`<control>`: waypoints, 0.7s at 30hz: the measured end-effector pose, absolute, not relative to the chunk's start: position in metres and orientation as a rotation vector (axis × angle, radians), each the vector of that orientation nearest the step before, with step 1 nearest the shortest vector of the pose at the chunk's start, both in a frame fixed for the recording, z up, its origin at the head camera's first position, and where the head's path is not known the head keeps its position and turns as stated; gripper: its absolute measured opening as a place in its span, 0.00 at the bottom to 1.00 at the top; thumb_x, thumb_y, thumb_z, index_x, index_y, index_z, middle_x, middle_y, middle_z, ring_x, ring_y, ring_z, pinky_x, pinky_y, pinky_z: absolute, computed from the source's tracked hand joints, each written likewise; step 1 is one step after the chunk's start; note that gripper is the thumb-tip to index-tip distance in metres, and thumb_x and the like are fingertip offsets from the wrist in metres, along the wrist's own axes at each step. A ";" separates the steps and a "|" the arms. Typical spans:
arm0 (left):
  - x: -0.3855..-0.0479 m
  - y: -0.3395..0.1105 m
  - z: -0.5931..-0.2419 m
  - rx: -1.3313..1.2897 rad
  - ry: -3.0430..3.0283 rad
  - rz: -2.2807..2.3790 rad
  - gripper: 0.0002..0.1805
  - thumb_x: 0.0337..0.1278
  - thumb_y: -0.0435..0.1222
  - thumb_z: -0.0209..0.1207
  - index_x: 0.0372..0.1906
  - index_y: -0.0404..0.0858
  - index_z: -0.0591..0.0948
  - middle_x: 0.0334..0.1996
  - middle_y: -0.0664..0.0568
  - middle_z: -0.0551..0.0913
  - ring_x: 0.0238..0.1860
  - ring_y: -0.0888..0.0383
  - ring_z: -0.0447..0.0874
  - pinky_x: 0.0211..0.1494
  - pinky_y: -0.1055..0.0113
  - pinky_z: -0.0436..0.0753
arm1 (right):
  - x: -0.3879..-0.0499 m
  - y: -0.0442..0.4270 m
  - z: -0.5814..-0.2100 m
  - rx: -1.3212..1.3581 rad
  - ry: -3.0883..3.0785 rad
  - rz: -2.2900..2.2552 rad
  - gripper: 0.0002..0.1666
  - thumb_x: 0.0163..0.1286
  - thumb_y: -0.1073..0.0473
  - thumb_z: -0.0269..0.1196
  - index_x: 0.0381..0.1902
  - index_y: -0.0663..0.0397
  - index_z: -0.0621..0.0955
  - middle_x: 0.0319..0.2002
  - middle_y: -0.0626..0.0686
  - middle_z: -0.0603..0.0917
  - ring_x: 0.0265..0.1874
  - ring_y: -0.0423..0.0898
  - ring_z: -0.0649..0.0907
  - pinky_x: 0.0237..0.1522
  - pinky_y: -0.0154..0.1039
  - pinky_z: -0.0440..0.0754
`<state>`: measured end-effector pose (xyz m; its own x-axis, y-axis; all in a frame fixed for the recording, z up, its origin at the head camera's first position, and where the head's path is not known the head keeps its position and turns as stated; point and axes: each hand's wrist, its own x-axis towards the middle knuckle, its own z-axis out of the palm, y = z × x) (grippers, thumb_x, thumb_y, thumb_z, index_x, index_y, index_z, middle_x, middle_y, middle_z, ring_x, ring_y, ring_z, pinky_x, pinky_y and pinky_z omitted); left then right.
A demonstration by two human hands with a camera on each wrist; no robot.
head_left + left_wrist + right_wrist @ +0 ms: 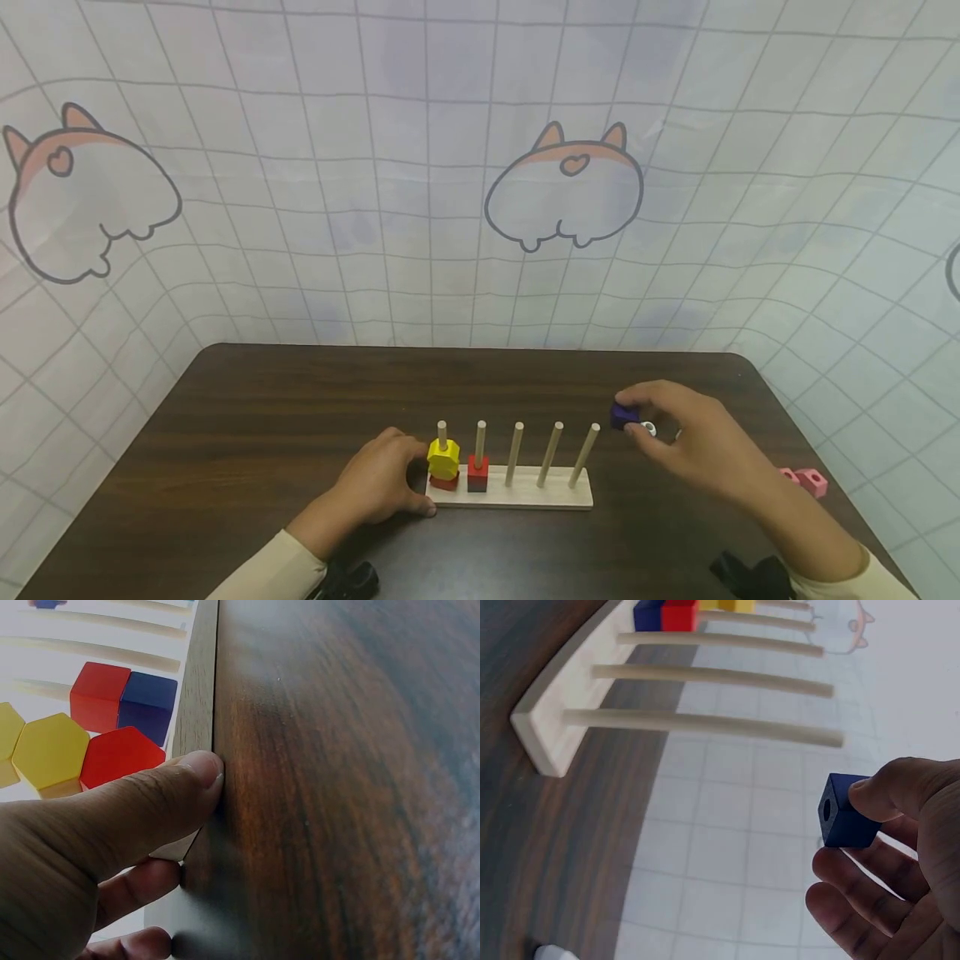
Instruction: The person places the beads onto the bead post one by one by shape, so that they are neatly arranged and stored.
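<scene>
A wooden peg board (pixel 517 497) with several upright pegs lies on the table. Its left-end peg carries a red hexagonal bead (pixel 120 756) at the bottom and yellow hexagonal beads (pixel 443 460) above. On the neighbouring peg, a red cube (pixel 477 472) sits over a blue cube (pixel 148 706). My left hand (pixel 381 479) grips the board's left end, its thumb along the near edge. Above the table, to the right of the pegs, my right hand (pixel 693 433) pinches a drilled blue cube (pixel 847 812) between thumb and fingers, apart from the nearest peg.
Pink beads (pixel 812 482) lie near the table's right edge. A white bead (pixel 648 428) shows just beside the right hand. Behind the dark wooden table (pixel 300 400) hangs a white gridded cloth (pixel 360 208) with cartoon drawings.
</scene>
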<state>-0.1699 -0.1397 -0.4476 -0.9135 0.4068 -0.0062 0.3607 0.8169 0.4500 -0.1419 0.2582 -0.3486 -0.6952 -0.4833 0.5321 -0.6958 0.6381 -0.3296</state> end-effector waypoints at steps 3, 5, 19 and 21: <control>-0.170 -0.140 -0.448 0.623 2.897 0.690 0.32 0.27 0.47 0.86 0.46 0.43 0.88 0.41 0.59 0.85 0.50 0.53 0.77 0.54 0.47 0.80 | -0.142 0.254 -0.344 0.975 -2.425 0.767 0.30 0.51 0.76 0.75 0.52 0.53 0.82 0.48 0.44 0.86 0.37 0.36 0.84 0.46 0.22 0.77; -0.170 -0.140 -0.448 0.625 2.898 0.693 0.32 0.27 0.47 0.86 0.46 0.43 0.88 0.41 0.59 0.85 0.50 0.53 0.77 0.54 0.47 0.80 | -0.143 0.251 -0.342 0.999 -2.400 0.793 0.30 0.51 0.77 0.75 0.52 0.54 0.83 0.48 0.46 0.86 0.36 0.36 0.84 0.45 0.23 0.77; -0.169 -0.139 -0.447 0.625 2.903 0.683 0.34 0.28 0.47 0.86 0.48 0.42 0.88 0.43 0.56 0.86 0.51 0.52 0.78 0.55 0.47 0.80 | -0.143 0.227 -0.344 1.035 -2.405 0.897 0.29 0.55 0.75 0.75 0.53 0.52 0.83 0.49 0.46 0.86 0.37 0.37 0.84 0.37 0.30 0.82; -0.169 -0.140 -0.446 0.626 2.905 0.682 0.33 0.28 0.47 0.86 0.48 0.42 0.88 0.43 0.57 0.86 0.51 0.52 0.78 0.55 0.47 0.80 | -0.143 0.224 -0.344 1.050 -2.394 0.896 0.29 0.54 0.75 0.75 0.53 0.52 0.83 0.49 0.46 0.86 0.37 0.37 0.84 0.37 0.31 0.82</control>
